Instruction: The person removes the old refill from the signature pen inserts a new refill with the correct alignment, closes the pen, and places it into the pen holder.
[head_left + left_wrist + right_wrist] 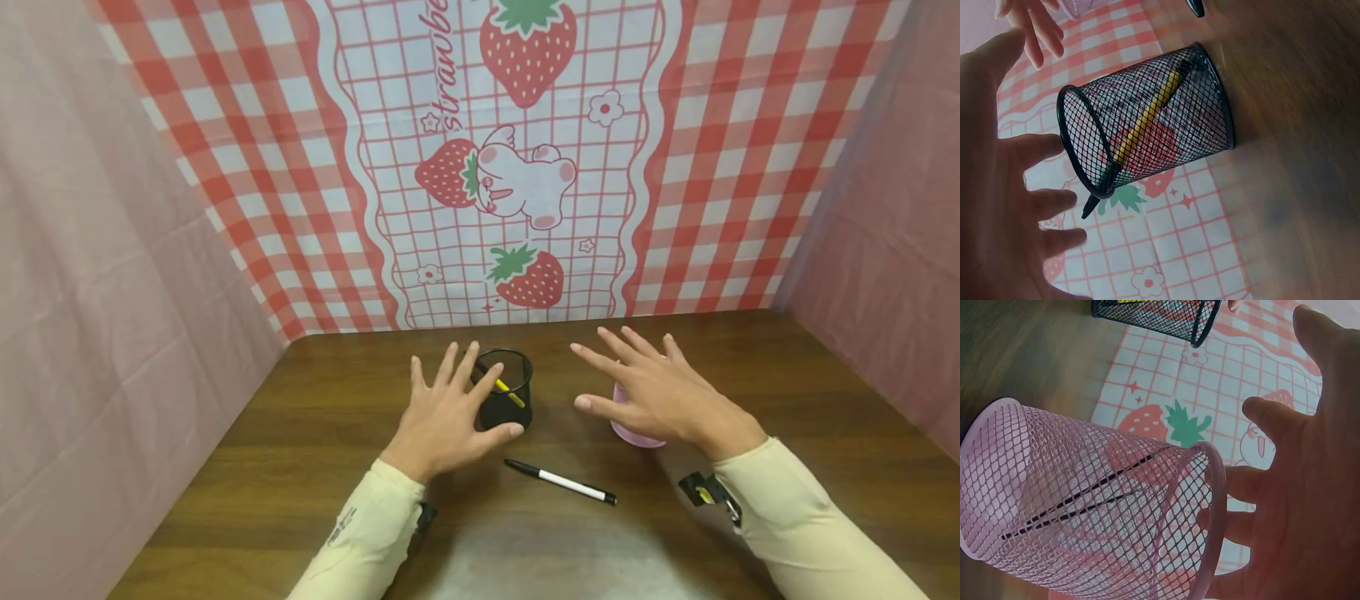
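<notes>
Left hand (446,421): fingers spread wide, holding nothing, lower centre-left of the head view.
Right hand (663,396): also spread, holding nothing, right of centre.
Slim white-and-black pen (572,483): on the brown wooden table (285,467), bottom centre.
Handling it: a mid-barrel pinch would likely prevent rolling.
Black cylindrical mesh cup (506,417): upright, yellow-and-black pen (1147,117) leaning inside.
Pink cylindrical mesh cup (1097,494): upright; dark thin lines show through, contents unclear.
</notes>
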Tool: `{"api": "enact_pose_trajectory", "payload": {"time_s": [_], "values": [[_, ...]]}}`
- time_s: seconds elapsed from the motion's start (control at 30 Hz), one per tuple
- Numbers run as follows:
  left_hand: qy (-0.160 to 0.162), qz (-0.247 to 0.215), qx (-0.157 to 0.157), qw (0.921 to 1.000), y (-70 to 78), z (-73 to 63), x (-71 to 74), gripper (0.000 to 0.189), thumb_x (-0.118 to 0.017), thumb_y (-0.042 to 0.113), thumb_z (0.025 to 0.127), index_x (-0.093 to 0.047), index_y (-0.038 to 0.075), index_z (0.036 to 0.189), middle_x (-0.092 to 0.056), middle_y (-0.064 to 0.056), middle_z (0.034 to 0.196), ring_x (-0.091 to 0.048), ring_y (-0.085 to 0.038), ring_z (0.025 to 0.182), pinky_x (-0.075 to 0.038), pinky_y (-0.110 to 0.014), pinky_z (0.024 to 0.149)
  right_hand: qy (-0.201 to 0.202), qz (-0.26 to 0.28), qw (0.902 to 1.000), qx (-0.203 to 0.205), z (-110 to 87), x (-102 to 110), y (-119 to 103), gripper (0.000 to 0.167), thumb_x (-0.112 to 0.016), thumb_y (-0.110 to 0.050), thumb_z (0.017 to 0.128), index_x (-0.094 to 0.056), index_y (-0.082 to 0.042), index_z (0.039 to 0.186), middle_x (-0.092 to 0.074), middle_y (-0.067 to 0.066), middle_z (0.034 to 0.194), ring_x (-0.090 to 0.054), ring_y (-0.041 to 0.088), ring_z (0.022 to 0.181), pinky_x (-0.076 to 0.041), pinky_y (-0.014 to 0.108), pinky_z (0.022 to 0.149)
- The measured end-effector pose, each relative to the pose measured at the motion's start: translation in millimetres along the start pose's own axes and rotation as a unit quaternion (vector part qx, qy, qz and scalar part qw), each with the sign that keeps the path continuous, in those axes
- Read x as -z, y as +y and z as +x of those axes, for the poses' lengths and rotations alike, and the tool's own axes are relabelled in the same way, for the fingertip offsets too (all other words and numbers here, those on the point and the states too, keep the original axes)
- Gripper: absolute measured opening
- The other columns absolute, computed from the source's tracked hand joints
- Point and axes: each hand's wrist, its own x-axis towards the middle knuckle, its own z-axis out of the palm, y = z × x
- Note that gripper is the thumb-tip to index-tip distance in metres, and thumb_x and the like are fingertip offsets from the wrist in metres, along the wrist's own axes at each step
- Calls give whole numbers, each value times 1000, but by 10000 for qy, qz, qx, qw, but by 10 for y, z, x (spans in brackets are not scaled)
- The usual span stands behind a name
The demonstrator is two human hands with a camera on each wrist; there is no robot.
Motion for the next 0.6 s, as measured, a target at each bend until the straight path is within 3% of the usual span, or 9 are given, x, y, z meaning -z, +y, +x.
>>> {"api": "enact_pose_trajectory", "payload": {"time_s": [0.2, 0.37, 0.6], "values": [[478, 153, -387, 9980, -3, 22, 6, 79, -38, 80, 89, -53, 28, 146, -37, -10, 158, -34, -34, 144, -19, -72, 109, 60, 95, 9999, 53, -19, -10, -29, 71, -45, -72, 94, -39, -35, 154, -32, 13, 160, -24, 43, 147, -11, 78, 106], [764, 98, -608, 9952, 5, 31, 3, 72, -45, 74, 90, -58, 25, 142, -42, -10, 155, -39, -33, 141, -18, -70, 111, 62, 249, 9996, 92, -52, -40, -68, 73, -44, -74, 93, -41, -33, 154, -34, 13, 159, -25, 42, 146, -9, 77, 107], [1387, -81, -718, 9877, 11, -3, -13, 61, -55, 62, 91, -64, 21, 134, -51, -11, 147, -46, -33, 135, -24, -66, 111, 173, 216, 9982, 539, -27, -77, -133, 73, -44, -74, 93, -47, -28, 151, -39, 15, 156, -32, 40, 144, -11, 74, 109]]}}
